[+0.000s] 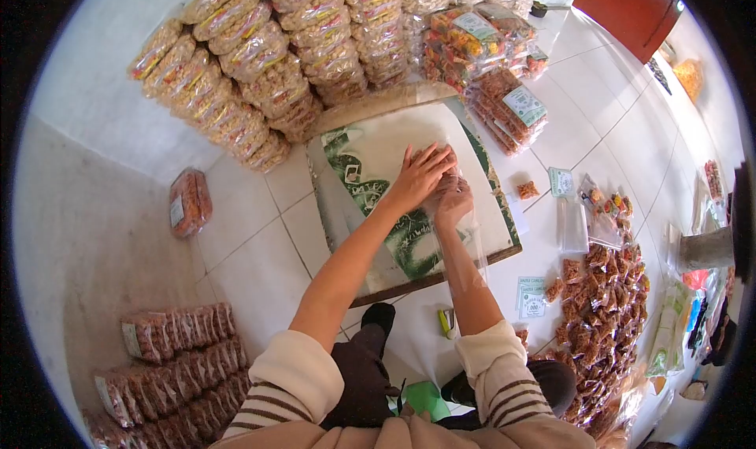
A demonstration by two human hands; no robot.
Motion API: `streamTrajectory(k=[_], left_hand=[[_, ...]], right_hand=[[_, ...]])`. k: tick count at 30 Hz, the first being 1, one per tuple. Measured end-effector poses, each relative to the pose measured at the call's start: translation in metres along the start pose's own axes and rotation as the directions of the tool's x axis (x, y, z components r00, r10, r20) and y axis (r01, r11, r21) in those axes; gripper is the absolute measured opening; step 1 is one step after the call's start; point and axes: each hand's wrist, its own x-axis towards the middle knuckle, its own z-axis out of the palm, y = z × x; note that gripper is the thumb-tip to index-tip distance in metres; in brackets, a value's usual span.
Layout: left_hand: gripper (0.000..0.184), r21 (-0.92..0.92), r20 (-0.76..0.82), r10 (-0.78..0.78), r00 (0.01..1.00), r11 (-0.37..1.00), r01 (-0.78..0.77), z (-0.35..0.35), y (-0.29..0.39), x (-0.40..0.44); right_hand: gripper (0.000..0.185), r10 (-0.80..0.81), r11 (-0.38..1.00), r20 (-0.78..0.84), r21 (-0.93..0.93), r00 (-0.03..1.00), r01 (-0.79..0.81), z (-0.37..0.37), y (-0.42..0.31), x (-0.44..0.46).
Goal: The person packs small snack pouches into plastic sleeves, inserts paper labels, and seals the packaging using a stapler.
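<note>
On the low board (441,134) with worn green print lies a clear plastic bag (450,183) with brown contents, mostly hidden by my hands. My left hand (425,175) lies over the bag from above, its fingers stretched out and slightly apart. Just beside it, my right hand (454,205) is closed round the gathered plastic of the bag. Loose clear plastic trails from there down along my right forearm. What exactly is inside the bag is too covered to tell.
Tall stacks of bagged pale snacks (315,39) stand behind the board. A heap of small brown snack packets (602,307) lies at right, near printed labels (532,297) and a stapler (446,323). Packed brown bags (173,370) fill the lower left.
</note>
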Motion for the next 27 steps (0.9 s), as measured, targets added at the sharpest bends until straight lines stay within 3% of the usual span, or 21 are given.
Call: streamTrajectory(k=[2, 3, 5, 6, 7, 8, 9, 11, 12, 14, 15, 17, 18, 20, 22, 24, 25, 26, 27], left_hand=[[0.040, 0.000, -0.019, 0.006, 1.000, 1.000, -0.006, 0.000, 0.000, -0.002], [0.041, 0.013, 0.010, 0.005, 1.000, 1.000, -0.006, -0.001, -0.001, -0.002], [0.041, 0.024, 0.027, 0.003, 1.000, 1.000, -0.004, -0.005, -0.001, -0.001], [0.042, -0.037, -0.018, -0.135, 0.991, 0.990, 0.135, -0.008, 0.000, -0.002], [0.043, -0.105, -0.053, -0.272, 0.961, 0.958, 0.266, -0.011, 0.000, -0.004], [0.043, -0.111, -0.058, -0.269, 0.961, 0.959, 0.262, -0.017, -0.001, -0.009], [0.042, -0.126, -0.123, -0.342, 0.932, 0.936, 0.328, -0.022, -0.006, -0.018], [0.041, -0.148, -0.200, -0.403, 0.893, 0.913, 0.379, -0.032, -0.008, -0.034], [0.040, -0.140, -0.132, -0.395, 0.909, 0.915, 0.378, -0.036, -0.004, -0.047], [0.039, -0.142, -0.024, -0.366, 0.930, 0.922, 0.360, -0.045, 0.013, -0.072], [0.038, -0.155, 0.015, -0.344, 0.939, 0.927, 0.342, -0.046, 0.024, -0.084], [0.033, -0.256, 0.093, -0.328, 0.940, 0.905, 0.341, -0.037, 0.038, -0.110], [0.033, -0.257, 0.072, -0.316, 0.946, 0.911, 0.324, -0.038, 0.049, -0.120], [0.027, -0.274, 0.114, -0.369, 0.923, 0.881, 0.386, -0.043, 0.072, -0.136], [0.024, -0.315, 0.107, -0.323, 0.940, 0.886, 0.340, -0.053, 0.086, -0.146], [0.021, -0.351, 0.106, -0.272, 0.956, 0.890, 0.292, -0.065, 0.101, -0.149], [0.019, -0.502, 0.128, -0.295, 0.947, 0.804, 0.318, -0.073, 0.108, -0.147], [0.018, -0.637, 0.159, -0.310, 0.937, 0.694, 0.337, -0.080, 0.115, -0.144], [0.017, -0.630, 0.125, -0.297, 0.947, 0.714, 0.307, -0.093, 0.124, -0.138]], right_hand=[[0.029, 0.246, 0.880, -0.116, -0.389, 0.962, -0.272, 0.002, -0.020, -0.001], [0.029, 0.246, 0.880, -0.115, -0.390, 0.962, -0.271, -0.002, -0.010, -0.001], [0.028, -0.092, 0.888, 0.011, -0.451, 0.996, 0.087, -0.018, 0.022, -0.001], [0.028, -0.101, 0.886, 0.017, -0.454, 0.995, 0.097, -0.023, 0.024, -0.007], [0.028, -0.228, 0.780, 0.085, -0.580, 0.970, 0.235, -0.030, 0.023, -0.018], [0.028, -0.339, 0.638, 0.168, -0.682, 0.926, 0.357, -0.039, 0.021, -0.030], [0.028, -0.349, 0.632, 0.169, -0.685, 0.922, 0.364, -0.047, 0.015, -0.042], [0.027, -0.137, 0.796, 0.298, -0.535, 0.945, 0.284, -0.061, -0.004, -0.064], [0.027, -0.155, 0.793, 0.302, -0.530, 0.940, 0.301, -0.066, -0.014, -0.071], [0.029, -0.047, 0.615, 0.517, -0.659, 0.855, 0.432, -0.079, -0.033, -0.086], [0.029, -0.069, 0.609, 0.521, -0.653, 0.851, 0.450, -0.089, -0.039, -0.093], [0.034, -0.034, 0.339, 0.758, -0.604, 0.651, 0.721, -0.113, -0.047, -0.106], [0.034, -0.054, 0.325, 0.760, -0.600, 0.647, 0.731, -0.123, -0.055, -0.111], [0.038, 0.021, 0.240, 0.869, -0.485, 0.495, 0.841, -0.143, -0.069, -0.125], [0.035, -0.006, 0.153, 0.871, -0.484, 0.490, 0.862, -0.167, -0.074, -0.138], [0.031, 0.208, 0.165, 0.891, -0.438, 0.403, 0.884, -0.195, -0.082, -0.141], [0.026, 0.359, 0.190, 0.840, -0.493, 0.407, 0.849, -0.205, -0.085, -0.137], [0.021, 0.423, 0.229, 0.815, -0.519, 0.396, 0.823, -0.216, -0.089, -0.133], [0.021, 0.398, 0.229, 0.803, -0.555, 0.443, 0.800, -0.230, -0.092, -0.126]])
